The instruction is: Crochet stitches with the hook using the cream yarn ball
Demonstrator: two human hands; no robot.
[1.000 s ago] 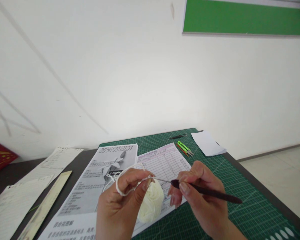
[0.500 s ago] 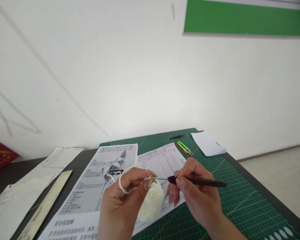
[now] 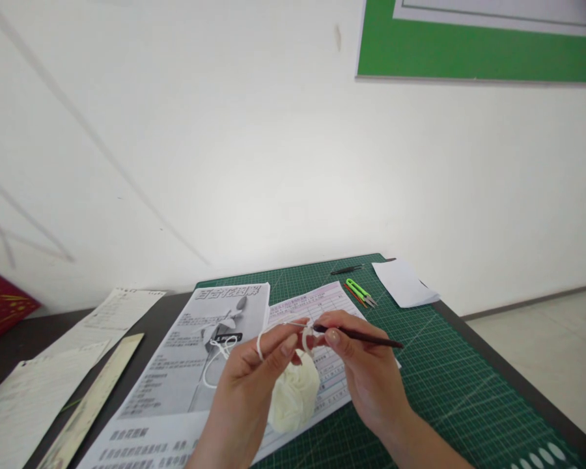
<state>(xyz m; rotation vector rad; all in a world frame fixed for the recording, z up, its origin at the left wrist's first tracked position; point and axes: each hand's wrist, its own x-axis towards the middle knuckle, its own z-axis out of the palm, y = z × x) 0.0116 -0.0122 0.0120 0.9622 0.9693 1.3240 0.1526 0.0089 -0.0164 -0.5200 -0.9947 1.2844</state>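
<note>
My right hand (image 3: 366, 365) grips a crochet hook (image 3: 371, 337) with a dark handle, its thin shaft end pointing left. White yarn (image 3: 260, 345) loops round a finger of my left hand (image 3: 261, 365), whose fingertips pinch the strand. Between the two hands a short loop of yarn hangs at the hook's front end; the hook tip is too small to make out. Below them a cream yarn ball (image 3: 293, 397) rests on the printed sheets. A loose tail of yarn (image 3: 222, 348) lies to the left, over the picture of a flower.
A green cutting mat (image 3: 449, 391) covers much of the dark table. Green thread snips (image 3: 359, 292), a black tool (image 3: 346, 269) and folded white paper (image 3: 405, 283) lie towards the back. On the left are handwritten sheets (image 3: 34, 397) and a ruler (image 3: 95, 397). A white wall (image 3: 273, 163) rises behind.
My right hand and the hook have moved left, close against my left fingertips. A yarn loop now hangs between the hands. The view has tilted up slightly.
</note>
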